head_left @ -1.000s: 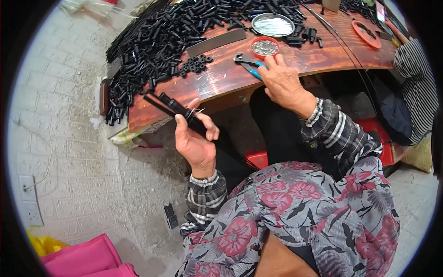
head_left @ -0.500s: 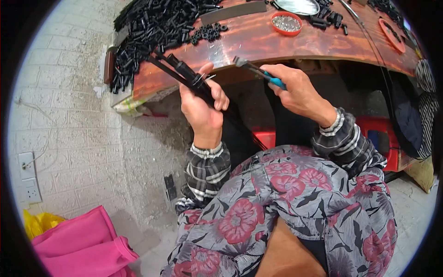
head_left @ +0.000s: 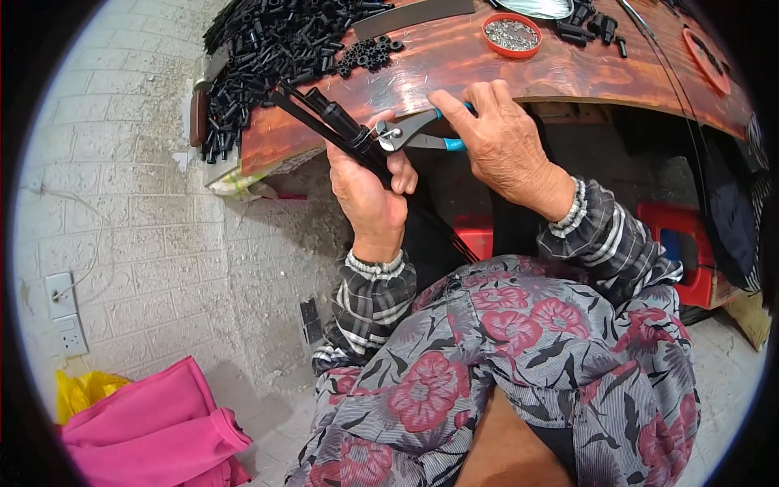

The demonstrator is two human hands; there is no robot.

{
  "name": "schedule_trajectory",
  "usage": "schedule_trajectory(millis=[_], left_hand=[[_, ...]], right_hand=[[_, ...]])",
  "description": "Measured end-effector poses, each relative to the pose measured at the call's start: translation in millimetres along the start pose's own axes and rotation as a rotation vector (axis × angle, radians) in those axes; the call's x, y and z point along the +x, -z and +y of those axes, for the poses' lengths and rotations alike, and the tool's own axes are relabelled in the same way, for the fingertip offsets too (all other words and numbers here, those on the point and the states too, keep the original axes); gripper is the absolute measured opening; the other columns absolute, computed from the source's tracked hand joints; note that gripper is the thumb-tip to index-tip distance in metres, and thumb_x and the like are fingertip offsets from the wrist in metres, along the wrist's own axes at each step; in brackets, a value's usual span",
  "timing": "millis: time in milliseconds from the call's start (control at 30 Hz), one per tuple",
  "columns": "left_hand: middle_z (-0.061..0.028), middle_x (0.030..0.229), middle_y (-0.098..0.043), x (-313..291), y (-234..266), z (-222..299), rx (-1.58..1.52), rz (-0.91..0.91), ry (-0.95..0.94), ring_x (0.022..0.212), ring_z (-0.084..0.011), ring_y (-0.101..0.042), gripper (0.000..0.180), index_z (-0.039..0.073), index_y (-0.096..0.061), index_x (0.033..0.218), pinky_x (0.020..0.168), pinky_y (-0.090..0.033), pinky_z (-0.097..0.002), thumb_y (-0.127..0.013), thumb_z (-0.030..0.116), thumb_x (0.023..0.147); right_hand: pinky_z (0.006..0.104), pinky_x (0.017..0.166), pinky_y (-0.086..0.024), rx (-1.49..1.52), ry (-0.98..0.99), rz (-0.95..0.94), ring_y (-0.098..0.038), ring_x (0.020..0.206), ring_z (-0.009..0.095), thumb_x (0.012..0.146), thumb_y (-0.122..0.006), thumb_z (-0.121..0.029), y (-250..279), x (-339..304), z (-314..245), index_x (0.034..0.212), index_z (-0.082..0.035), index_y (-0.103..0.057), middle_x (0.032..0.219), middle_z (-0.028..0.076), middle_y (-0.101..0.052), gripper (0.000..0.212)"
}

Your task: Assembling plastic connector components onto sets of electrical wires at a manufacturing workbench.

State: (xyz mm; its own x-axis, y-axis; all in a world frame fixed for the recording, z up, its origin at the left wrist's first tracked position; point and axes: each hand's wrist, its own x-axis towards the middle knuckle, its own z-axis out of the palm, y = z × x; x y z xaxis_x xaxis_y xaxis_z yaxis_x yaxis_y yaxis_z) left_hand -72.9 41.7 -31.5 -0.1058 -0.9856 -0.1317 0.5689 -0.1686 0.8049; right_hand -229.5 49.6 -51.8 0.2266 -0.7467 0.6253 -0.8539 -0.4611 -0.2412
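My left hand [head_left: 363, 195] is closed round a bundle of black rods and tubes [head_left: 341, 122], tilted with its upper end toward the bench. A thin silvery wire shows round the bundle near my fingers. My right hand [head_left: 515, 154] grips a pair of pliers [head_left: 418, 128] with blue handles. The plier jaws are at the wire, beside the bundle and my left fingertips; whether they bite on it I cannot tell. Long thin black strands run from the bundle down toward my lap.
On the wooden bench [head_left: 454, 77] lie a heap of black tubular parts [head_left: 276, 40], small black rings [head_left: 369, 57], a grey flat bar [head_left: 418, 18] and a red dish of small metal pieces [head_left: 513, 45]. A red stool [head_left: 690, 243] stands at right, pink cloth [head_left: 154, 422] at lower left.
My right hand has moved left and turned, bringing the pliers from apart to the wire on the bundle. My left hand, still holding the bundle, has shifted slightly right and down.
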Motion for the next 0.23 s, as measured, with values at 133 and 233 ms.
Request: schedule_trajectory(millis=[133, 233], left_hand=[[-0.0041, 0.048, -0.04, -2.8, 4.6, -5.8, 0.015, -0.003, -0.022, 0.035, -0.0121, -0.032, 0.057, 0.002, -0.053, 0.099, 0.035, -0.025, -0.0248, -0.024, 0.05, 0.087], [-0.0057, 0.049, -0.041, -7.7, 1.5, -7.5, 0.022, -0.024, -0.109, 0.035, -0.0134, -0.033, 0.062, 0.004, -0.047, 0.109, 0.035, -0.027, -0.0256, -0.025, 0.056, 0.085]], right_hand=[[0.0292, 0.055, -0.043, -0.129, 0.062, 0.002, -0.047, 0.075, 0.024, 0.065, -0.062, -0.005, 4.9, 3.8, 11.9, 0.107, -0.013, -0.05, 0.078, 0.007, -0.045, 0.044], [0.0285, 0.056, -0.043, -0.14, 0.206, -0.081, -0.049, 0.079, 0.025, 0.067, -0.062, -0.007, 14.2, 12.8, 30.0, 0.108, -0.014, -0.05, 0.08, 0.007, -0.045, 0.043]])
